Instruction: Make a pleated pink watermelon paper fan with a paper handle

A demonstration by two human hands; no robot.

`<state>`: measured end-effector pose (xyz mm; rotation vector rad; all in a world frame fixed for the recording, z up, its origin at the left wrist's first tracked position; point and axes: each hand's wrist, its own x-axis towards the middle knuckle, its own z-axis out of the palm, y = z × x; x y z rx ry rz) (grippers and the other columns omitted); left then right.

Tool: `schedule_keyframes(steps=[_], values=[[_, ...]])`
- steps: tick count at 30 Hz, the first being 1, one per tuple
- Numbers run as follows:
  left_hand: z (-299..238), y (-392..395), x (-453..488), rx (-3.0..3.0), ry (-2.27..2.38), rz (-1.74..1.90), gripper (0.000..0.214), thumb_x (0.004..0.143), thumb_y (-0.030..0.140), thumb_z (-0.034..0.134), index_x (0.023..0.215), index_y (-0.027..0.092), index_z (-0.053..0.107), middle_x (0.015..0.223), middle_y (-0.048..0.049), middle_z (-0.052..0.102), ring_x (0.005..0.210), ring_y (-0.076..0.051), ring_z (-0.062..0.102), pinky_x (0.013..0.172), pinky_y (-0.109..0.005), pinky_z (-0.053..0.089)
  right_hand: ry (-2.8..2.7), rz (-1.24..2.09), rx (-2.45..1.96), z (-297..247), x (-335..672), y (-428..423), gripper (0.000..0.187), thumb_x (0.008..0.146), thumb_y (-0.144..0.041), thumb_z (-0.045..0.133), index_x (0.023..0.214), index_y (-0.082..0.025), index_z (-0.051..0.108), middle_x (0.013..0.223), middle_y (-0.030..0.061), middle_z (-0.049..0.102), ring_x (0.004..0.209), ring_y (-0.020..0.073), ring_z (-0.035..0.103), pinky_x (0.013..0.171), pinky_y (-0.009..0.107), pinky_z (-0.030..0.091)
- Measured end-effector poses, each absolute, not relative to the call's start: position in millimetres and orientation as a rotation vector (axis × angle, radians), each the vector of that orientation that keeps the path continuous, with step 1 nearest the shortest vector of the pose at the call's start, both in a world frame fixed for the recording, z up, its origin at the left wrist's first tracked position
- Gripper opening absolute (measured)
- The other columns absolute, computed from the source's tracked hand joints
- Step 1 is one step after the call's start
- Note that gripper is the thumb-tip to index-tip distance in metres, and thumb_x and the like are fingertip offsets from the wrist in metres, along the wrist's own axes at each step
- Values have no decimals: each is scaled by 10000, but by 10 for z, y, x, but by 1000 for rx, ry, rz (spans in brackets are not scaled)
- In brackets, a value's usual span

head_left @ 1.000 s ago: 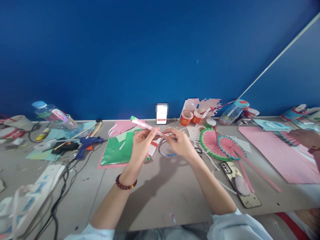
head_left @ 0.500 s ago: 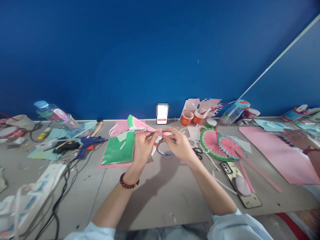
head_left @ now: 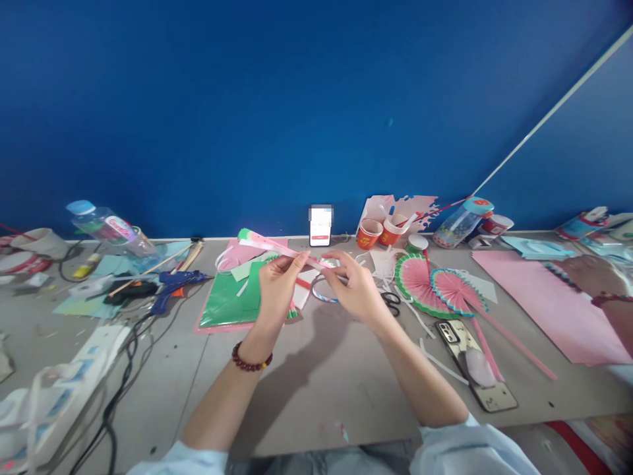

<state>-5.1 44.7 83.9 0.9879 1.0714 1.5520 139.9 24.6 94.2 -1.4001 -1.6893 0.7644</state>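
Both hands are raised over the middle of the desk on a folded paper fan, pink with a green and white end, which points up to the left. My left hand pinches it between thumb and fingers. At its lower right end, my right hand is closed with thumb and fingertips on the paper; the exact grip is partly hidden. Below and between the hands lies a ring-shaped roll. A green paper pack lies under and left of my left hand. Black-handled scissors are beside my right wrist.
Finished round fans and a phone lie to the right. A lit phone leans on the blue wall beside paper cups. Leftward are a glue gun and power strip. Another person's hand rests over pink paper.
The fan's green end has swung left and slightly down, and the fan looks narrower. My left hand has shifted a little left; my right hand has barely moved.
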Motion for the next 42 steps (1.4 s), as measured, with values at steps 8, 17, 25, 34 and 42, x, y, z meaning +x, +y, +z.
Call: schedule_keyframes(steps=[8,17,25,34,42], values=[[903,421,-23,897,1062,1533,232,635,355,800,730,147,760,673,-32,724,655,-148,670,723,-292,561,-1687,780,-1392,900,1425,280,229,861,-296,562,1085,-272,604,897,24,753,754,214,712,733,338,515],[897,420,-21,879,1063,1525,249,623,368,809,735,149,762,666,-32,725,642,-146,675,701,-276,561,-1695,777,-1361,848,1441,309,288,869,-321,564,1150,-283,617,959,40,746,847,232,716,802,366,535],[878,393,-35,904,995,1480,239,669,357,787,808,164,767,731,-47,747,745,-189,710,794,-326,563,-1689,841,-1311,879,1442,329,242,865,-317,572,1087,-275,658,1025,22,738,967,230,697,823,329,533],[795,440,-33,1049,966,1531,300,615,411,806,768,160,745,761,-68,749,750,-212,701,763,-333,553,-1667,853,-1251,909,1482,332,207,861,-289,553,1043,-241,640,948,28,746,887,203,714,717,264,522],[838,389,14,1375,1051,1402,290,680,348,772,916,184,734,1062,-123,708,1047,-289,638,884,-401,526,-1721,662,-1338,904,1504,316,190,839,-252,532,1019,-253,592,869,13,752,839,216,708,651,282,500]])
